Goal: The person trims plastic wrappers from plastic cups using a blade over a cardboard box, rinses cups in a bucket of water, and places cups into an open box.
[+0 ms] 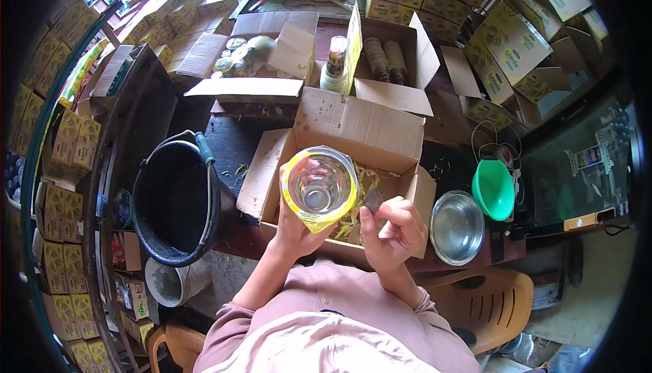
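Observation:
My left hand (299,231) is wrapped round a clear plastic cup (318,186) with a yellow printed band about its rim, its round end facing me. Just right of the cup, my right hand (394,232) pinches a small dark flat piece (373,200) between thumb and fingers; whether it is a blade I cannot tell. Both hands are above an open cardboard box (360,118). Thin yellow strips (348,229) lie inside that box, partly hidden by the cup and my hands.
A black bucket (173,203) stands at left, above a grey bucket (163,283). On the right are a metal bowl (457,228) and a green bowl (493,190). Behind sit a box of sealed cups (244,55) and a box with stacked cups (386,57). Orange plastic chair (489,302) at lower right.

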`<move>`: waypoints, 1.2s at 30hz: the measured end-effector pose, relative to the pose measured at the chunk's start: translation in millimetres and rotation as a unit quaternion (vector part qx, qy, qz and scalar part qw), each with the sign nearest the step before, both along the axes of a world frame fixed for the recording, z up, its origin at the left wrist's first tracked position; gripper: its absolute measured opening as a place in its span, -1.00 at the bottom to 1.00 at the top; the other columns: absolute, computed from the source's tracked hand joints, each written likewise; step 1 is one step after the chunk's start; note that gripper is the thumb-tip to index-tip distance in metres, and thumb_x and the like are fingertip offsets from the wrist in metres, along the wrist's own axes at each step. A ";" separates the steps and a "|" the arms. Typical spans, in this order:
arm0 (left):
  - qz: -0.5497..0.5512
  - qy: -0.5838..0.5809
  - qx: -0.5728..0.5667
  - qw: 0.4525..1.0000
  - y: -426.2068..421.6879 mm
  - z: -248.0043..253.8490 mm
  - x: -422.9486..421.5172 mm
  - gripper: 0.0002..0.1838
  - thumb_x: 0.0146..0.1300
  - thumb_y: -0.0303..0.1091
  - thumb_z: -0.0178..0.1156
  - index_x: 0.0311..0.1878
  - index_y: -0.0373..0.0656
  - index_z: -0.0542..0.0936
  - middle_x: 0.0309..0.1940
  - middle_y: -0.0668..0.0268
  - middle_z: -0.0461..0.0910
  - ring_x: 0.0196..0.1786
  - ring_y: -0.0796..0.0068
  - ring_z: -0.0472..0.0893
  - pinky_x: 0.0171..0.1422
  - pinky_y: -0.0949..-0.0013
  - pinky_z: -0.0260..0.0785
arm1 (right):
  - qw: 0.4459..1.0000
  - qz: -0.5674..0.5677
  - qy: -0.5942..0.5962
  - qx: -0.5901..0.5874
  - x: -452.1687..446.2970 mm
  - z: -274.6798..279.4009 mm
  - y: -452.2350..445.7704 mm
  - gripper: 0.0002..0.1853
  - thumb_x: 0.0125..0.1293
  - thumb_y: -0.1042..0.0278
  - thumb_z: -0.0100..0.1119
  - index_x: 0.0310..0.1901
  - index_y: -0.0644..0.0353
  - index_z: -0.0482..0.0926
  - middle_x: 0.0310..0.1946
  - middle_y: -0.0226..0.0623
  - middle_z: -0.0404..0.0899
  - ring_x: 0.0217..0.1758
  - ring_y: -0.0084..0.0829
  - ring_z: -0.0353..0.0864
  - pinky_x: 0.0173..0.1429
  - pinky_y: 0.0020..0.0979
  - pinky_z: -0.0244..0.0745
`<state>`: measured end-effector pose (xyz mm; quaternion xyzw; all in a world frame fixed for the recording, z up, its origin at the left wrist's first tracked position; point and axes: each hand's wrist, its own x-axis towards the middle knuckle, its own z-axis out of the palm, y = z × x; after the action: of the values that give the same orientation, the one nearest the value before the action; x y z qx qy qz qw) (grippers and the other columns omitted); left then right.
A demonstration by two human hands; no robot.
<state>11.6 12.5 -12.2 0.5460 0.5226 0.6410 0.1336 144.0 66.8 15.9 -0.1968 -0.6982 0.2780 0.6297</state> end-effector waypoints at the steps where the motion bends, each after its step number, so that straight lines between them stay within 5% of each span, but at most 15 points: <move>1: 0.003 0.003 -0.002 1.000 0.0 3.7 1.0 -0.17 -0.11 -0.46 0.31 0.21 -0.27 0.06 0.02 0.09 0.23 0.07 0.24 0.36 0.10 0.26 0.28 | 1.000 -0.001 -0.004 0.001 -0.2 0.1 -0.4 -0.82 -0.10 0.69 0.27 -0.43 0.30 0.51 -0.57 -0.26 0.48 -0.58 -0.51 0.46 -0.51 -0.57 0.33; 26: 0.027 0.050 0.033 0.998 5.7 -2.4 20.4 -0.24 -0.10 -0.50 0.35 0.04 -0.17 0.00 -0.04 0.01 0.26 -0.01 0.18 0.42 0.01 0.23 0.34 | 0.989 -0.107 -0.082 0.064 -0.7 3.1 7.1 -0.78 -0.16 0.70 0.26 -0.40 0.27 0.57 -0.62 -0.31 0.45 -0.62 -0.47 0.46 -0.54 -0.56 0.35; 36: 0.014 0.047 0.015 0.999 5.0 0.1 18.7 -0.25 -0.10 -0.52 0.33 0.03 -0.18 -0.01 -0.05 0.00 0.26 -0.01 0.21 0.44 0.01 0.25 0.36 | 0.995 -0.057 -0.071 0.036 3.3 3.1 11.4 -0.77 -0.17 0.70 0.28 -0.40 0.23 0.58 -0.64 -0.32 0.44 -0.64 -0.52 0.42 -0.57 -0.58 0.30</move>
<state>30.3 17.5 -12.1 0.5697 0.5266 0.6243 0.0917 147.3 78.3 19.0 -0.2324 -0.7383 0.2013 0.6003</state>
